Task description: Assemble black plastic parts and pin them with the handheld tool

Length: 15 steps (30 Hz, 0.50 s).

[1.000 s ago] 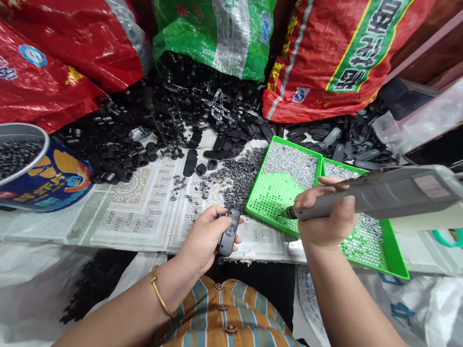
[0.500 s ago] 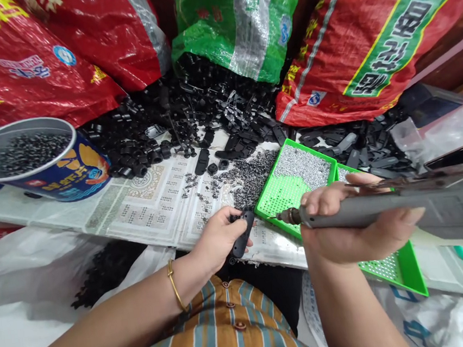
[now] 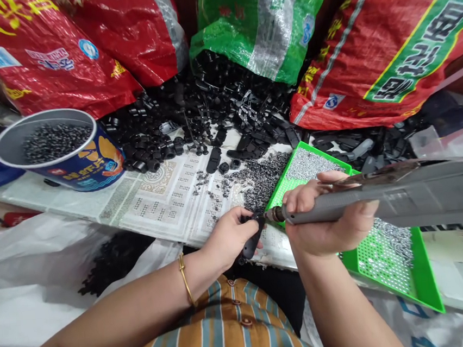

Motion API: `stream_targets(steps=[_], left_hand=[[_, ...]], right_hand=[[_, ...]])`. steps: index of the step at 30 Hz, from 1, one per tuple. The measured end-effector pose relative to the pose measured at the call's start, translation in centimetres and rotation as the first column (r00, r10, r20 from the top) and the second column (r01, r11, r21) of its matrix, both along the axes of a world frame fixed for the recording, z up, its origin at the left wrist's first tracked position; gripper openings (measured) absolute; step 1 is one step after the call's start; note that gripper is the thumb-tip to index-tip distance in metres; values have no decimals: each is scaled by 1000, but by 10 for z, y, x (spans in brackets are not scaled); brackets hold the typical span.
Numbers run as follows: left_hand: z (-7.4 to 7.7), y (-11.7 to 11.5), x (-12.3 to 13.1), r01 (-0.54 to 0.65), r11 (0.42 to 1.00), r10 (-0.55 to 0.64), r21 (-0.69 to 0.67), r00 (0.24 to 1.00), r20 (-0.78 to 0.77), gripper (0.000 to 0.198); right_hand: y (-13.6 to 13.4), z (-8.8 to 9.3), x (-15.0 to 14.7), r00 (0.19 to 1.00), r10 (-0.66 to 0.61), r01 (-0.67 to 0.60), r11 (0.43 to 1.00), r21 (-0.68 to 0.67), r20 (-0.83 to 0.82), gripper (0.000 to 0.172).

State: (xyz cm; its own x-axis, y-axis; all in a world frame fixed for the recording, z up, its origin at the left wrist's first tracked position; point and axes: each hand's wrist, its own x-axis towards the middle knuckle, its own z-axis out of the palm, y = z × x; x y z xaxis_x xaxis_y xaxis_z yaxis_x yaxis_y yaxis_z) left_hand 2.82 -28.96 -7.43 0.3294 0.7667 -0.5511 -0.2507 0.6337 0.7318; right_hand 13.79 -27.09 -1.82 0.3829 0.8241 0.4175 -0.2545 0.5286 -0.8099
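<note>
My left hand (image 3: 233,237) pinches a black elongated plastic part (image 3: 253,241) at the front edge of the table. Wrapped around a grey electric screwdriver (image 3: 341,205), my right hand (image 3: 321,216) holds it nearly level, pointing left. The screwdriver's tip meets the upper end of the black part; the exact contact point is too small to make out. Behind the tool lies a green perforated tray (image 3: 284,190) with small silvery screws. A second green tray (image 3: 428,280) with screws is partly covered by my right hand and the tool.
A blue paper tub (image 3: 103,164) of tiny dark pieces stands at the left. Loose black plastic parts (image 3: 214,159) are heaped at the back, under a green sack (image 3: 271,33) and red sacks (image 3: 348,75). Small dark pieces (image 3: 262,178) are spread before the trays.
My right hand has moved the screwdriver left, bringing its tip from above the tray edge onto the black part. My left hand still grips that part. The view has shifted slightly.
</note>
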Motion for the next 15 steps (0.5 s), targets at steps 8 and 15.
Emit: stream_targets(steps=[8,15], left_hand=[[1,-3,-1,-19,999,20,49,1000,-20,20],[-1,-2,-1,-29,999,29,34,1000,-1,21]], right_hand=[[-3,-2,-4,989,138,-140,990,23,48,26],[-6,-2,-6,972,226,-227,974,7,69,27]])
